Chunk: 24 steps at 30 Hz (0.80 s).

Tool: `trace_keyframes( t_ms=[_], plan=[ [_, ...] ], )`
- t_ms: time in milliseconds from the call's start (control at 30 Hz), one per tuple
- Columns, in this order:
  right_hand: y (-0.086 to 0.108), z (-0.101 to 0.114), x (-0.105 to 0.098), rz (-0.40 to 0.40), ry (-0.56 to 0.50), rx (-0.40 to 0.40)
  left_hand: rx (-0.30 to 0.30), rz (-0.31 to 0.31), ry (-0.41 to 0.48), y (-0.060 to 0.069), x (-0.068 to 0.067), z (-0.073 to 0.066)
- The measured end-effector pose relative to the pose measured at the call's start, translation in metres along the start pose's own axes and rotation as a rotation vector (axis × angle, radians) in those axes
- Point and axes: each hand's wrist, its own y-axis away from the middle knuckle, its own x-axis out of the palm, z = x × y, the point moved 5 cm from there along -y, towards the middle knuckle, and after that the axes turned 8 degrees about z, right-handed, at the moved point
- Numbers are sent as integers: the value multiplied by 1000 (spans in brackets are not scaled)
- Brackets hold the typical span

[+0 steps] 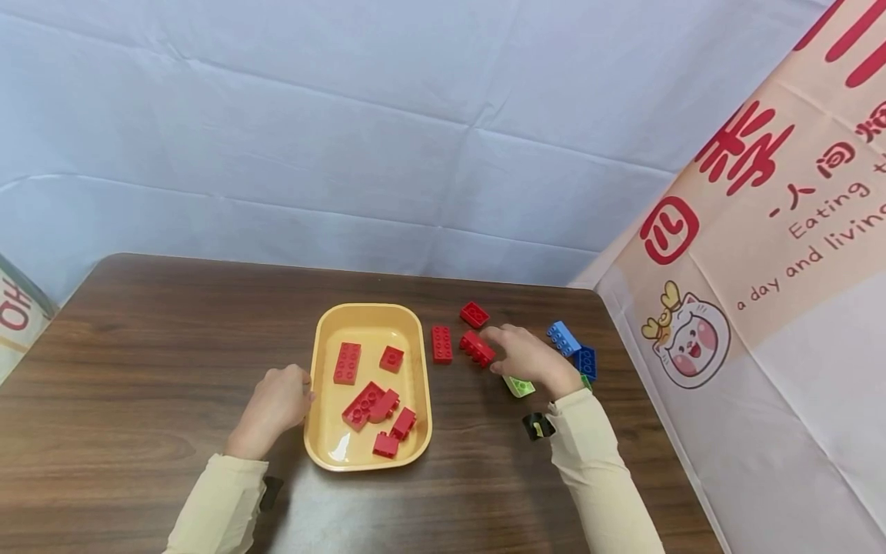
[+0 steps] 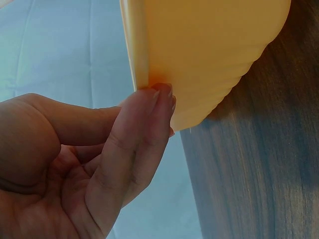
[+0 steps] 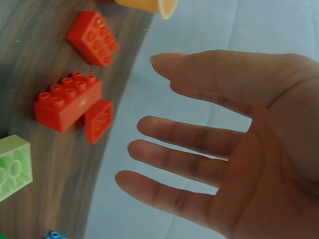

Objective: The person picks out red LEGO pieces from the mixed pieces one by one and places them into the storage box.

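Observation:
The left hand (image 1: 273, 408) pinches the left rim of a yellow tray (image 1: 368, 466); in the left wrist view its thumb and fingers (image 2: 132, 119) close on the tray's edge. Inside the tray lie several red bricks, among them a flat eight-stud one (image 1: 348, 363). The right hand (image 1: 529, 358) hovers beside a red brick (image 1: 477, 348) lying on its side, fingers spread and holding nothing. Two more red bricks, one upright (image 1: 441, 344) and one tilted (image 1: 474, 313), lie close by. A light green brick (image 1: 518, 386) is partly under the right hand.
Blue bricks (image 1: 564, 338) and a darker blue one (image 1: 585, 362) lie at the right of the wooden table (image 1: 173, 346), with a green piece partly hidden by the right wrist. A pale cloth (image 1: 311, 154) hangs behind, and a printed banner (image 1: 761, 208) stands on the right.

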Motion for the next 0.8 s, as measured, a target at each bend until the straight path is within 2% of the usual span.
trace_keyframes(
  t_ms=[200, 433, 600, 800],
  plan=[
    [-15, -11, 7, 10, -46, 20, 0, -2, 0, 0, 0, 0],
    [-37, -26, 22, -2, -37, 21, 2, -8, -15, 0, 0, 0],
    [-51, -33, 31, -3, -45, 63, 6, -7, -15, 0, -1, -1],
    [-56, -40, 35, -4, -63, 110, -1, -1, -17, 1, -1, -1]
  ],
)
